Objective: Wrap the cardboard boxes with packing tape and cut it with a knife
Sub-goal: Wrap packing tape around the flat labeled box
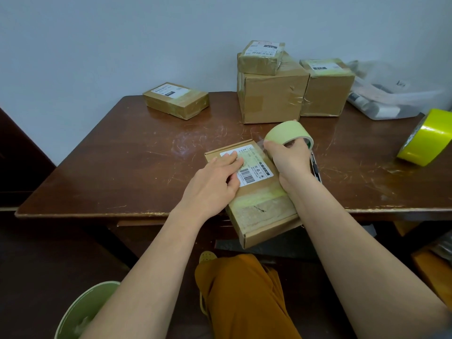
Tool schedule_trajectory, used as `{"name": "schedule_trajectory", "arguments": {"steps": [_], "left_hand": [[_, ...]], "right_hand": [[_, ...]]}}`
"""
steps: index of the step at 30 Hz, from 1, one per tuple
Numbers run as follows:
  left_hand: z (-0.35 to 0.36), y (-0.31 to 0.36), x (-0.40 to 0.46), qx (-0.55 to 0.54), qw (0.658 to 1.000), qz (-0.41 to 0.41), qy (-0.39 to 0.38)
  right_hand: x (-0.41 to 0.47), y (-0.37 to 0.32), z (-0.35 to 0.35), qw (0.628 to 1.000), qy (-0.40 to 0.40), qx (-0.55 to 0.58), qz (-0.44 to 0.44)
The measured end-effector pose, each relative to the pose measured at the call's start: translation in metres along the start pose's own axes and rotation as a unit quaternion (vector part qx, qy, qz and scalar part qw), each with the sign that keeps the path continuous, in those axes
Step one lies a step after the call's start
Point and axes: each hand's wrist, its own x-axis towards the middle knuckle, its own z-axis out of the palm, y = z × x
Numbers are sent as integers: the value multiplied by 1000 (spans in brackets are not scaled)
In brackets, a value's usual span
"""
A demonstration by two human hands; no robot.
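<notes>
A flat cardboard box with a white barcode label lies at the table's front edge, its near end hanging over the edge. My left hand presses flat on the box's left side, fingers straight over the label. My right hand grips a pale green roll of packing tape above the box's far right corner. A clear strip runs from the roll down onto the box. A knife with a dark handle lies on the table just right of my right wrist, partly hidden.
Brown wooden table. A small taped box sits at the back left, three stacked boxes at the back centre. A bright yellow tape roll lies at the right, clear plastic bags behind it. Green bin is on the floor.
</notes>
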Motion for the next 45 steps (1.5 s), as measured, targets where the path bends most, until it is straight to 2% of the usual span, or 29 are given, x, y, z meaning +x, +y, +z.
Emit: {"name": "schedule_trajectory", "arguments": {"steps": [7, 12, 15, 22, 31, 34, 37, 41, 45], "left_hand": [[4, 1, -2, 3, 1000, 2, 10], [5, 1, -2, 35, 999, 21, 14], [6, 2, -3, 47, 999, 18, 11], [7, 1, -5, 24, 999, -31, -4], [5, 2, -4, -1, 997, -74, -2], [6, 0, -3, -15, 998, -66, -2], [5, -2, -1, -9, 999, -50, -6], [4, 4, 4, 56, 996, -51, -43], [4, 7, 4, 80, 994, -55, -58]], "right_hand": [[0, -1, -1, 999, -11, 17, 31], [-4, -1, 0, 1000, 5, -10, -17], [-3, -1, 0, 1000, 17, -17, -16], [1, -2, 0, 999, 21, -13, 38], [4, 0, 0, 996, 33, -68, 41], [4, -6, 0, 991, 8, -110, 72], [5, -11, -7, 980, -62, -156, 103], [5, -2, -15, 970, -142, -185, 60], [2, -3, -14, 963, -148, -216, 57]]}}
